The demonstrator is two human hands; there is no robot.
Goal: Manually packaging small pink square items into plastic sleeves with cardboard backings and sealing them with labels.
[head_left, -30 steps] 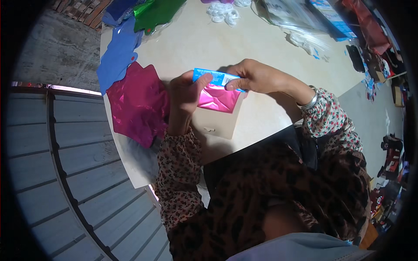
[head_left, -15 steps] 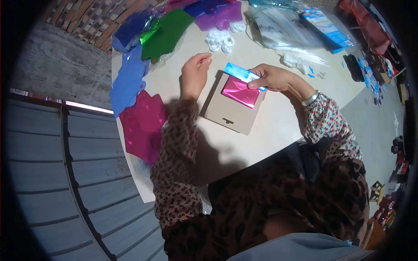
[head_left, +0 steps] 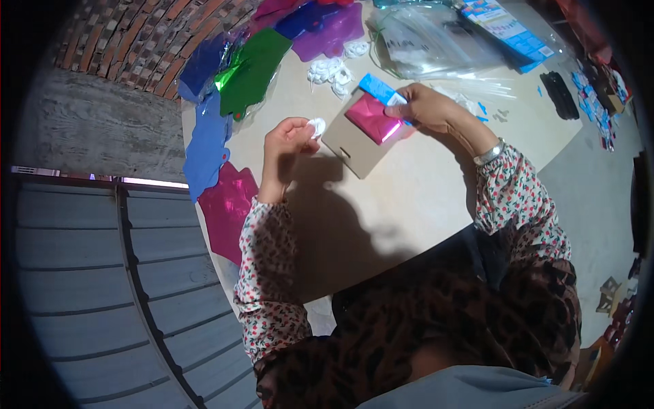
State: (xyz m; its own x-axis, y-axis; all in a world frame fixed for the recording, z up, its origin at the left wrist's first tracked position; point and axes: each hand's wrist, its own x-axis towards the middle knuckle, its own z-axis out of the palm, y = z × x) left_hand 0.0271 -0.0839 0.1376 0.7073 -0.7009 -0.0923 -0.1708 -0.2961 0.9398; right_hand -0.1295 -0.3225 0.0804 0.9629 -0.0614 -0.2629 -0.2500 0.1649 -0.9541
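Pale desk (head_left: pixel 409 204), strewn along the far edge with foil sheets: blue (head_left: pixel 204 136), green (head_left: pixel 252 65), purple (head_left: pixel 334 31), pink (head_left: pixel 228 208). Clear bags (head_left: pixel 436 41) beyond. Brown card (head_left: pixel 354 140) mid-desk. Right hand (head_left: pixel 429 109), as before, pinning folded pink foil (head_left: pixel 373 117) and a blue strip (head_left: pixel 377 87) onto the card, grip closed. Left hand (head_left: pixel 289 136) now lifted off the foil, pinching a small white piece (head_left: pixel 317 126); likely fetched for fastening.

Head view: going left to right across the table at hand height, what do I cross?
Blue foil sheet → left hand pinching a small white piece → tan cardboard → folded pink foil → right hand → black object.
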